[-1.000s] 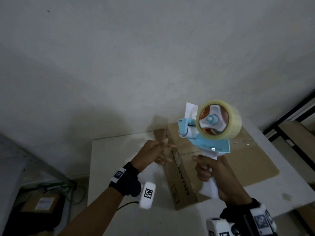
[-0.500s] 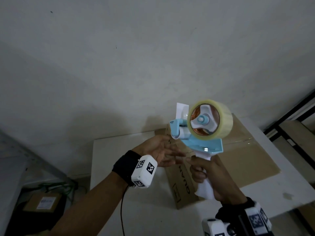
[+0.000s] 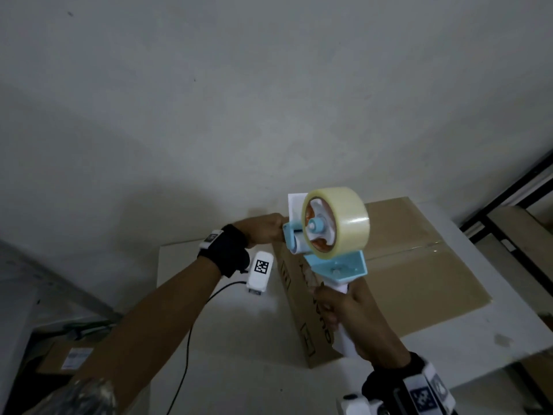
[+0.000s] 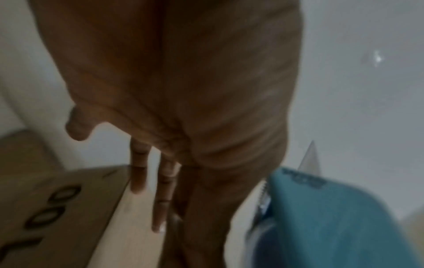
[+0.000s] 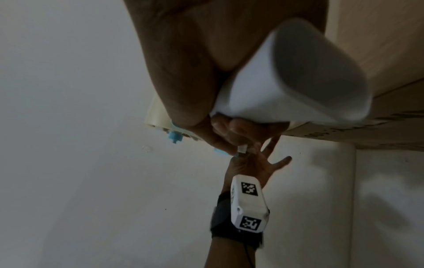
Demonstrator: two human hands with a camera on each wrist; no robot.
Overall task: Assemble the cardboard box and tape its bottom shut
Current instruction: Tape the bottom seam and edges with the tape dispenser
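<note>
A brown cardboard box (image 3: 419,265) lies on the white table (image 3: 224,339), with a taped seam across its top face. My right hand (image 3: 344,313) grips the white handle (image 5: 275,90) of a blue tape dispenser (image 3: 335,265) and holds it in the air above the box's left end. A clear tape roll (image 3: 344,223) sits on it. My left hand (image 3: 264,232) is at the dispenser's front end. Its thumb and forefinger pinch there at the tape's loose end, and the other fingers (image 4: 160,190) stay straight above the box's edge (image 4: 57,199).
A plain wall rises behind the table. A black-framed shelf (image 3: 508,205) stands to the right. Another cardboard box (image 3: 68,354) sits on the floor at lower left. A black cable (image 3: 191,339) hangs from my left wrist over the table.
My left hand has risen from beside the box's left end to the dispenser's front. The dispenser has turned, so the roll's rim faces me more.
</note>
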